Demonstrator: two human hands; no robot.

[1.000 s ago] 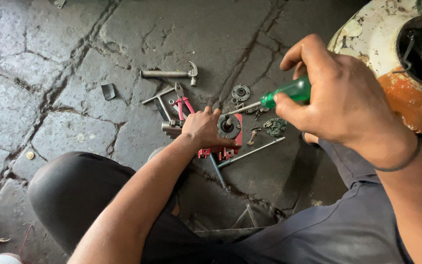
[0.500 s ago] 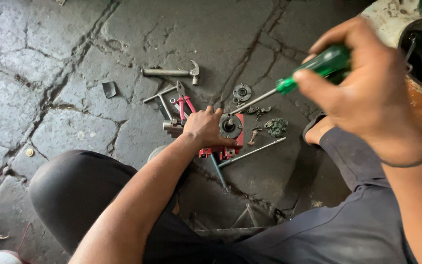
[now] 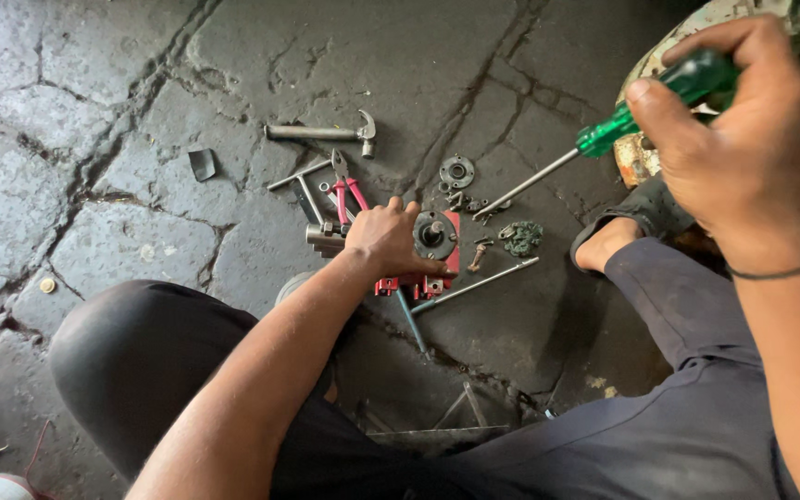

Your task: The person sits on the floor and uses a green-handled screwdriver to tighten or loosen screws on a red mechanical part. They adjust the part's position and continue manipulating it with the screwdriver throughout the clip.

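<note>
Floor (image 3: 141, 83): cracked dark stone slabs, greasy; bears everything listed below.

Drum (image 3: 659, 65): round, cream and rust-coloured body at the upper right edge, mostly hidden behind the right hand.

Legs: dark trousers, one knee (image 3: 131, 361) low left; a foot (image 3: 608, 243) rests beside the drum.

Right hand (image 3: 743, 148): fingers wrapped tight round the green handle, thumb laid along it. Over the last second it has risen from the middle of the parts to the upper right, close to the camera and in front of the drum.

Screwdriver (image 3: 604, 139): green handle, long bare shaft slanting down-left, its tip now near the loose bolts and lifted off the red part it pointed at before. Judged: the tool is drawn back, not working.

Left hand (image 3: 386, 239): unmoved; palm down, fingers together and curled, fingertips pressing on the red part.

Red part (image 3: 437, 243): small red block with a round black hub, mid-floor, partly under the left hand, held steady throughout.

Hammer (image 3: 321, 131): claw type, lying flat above the cluster.

Rod (image 3: 474, 285): thin steel bar, just right of the red part.

Pliers (image 3: 344, 190): red grips, just left of the hand.

Flange (image 3: 456, 171): small round ring plate.

Bolts (image 3: 479, 250): scattered, small.
</note>
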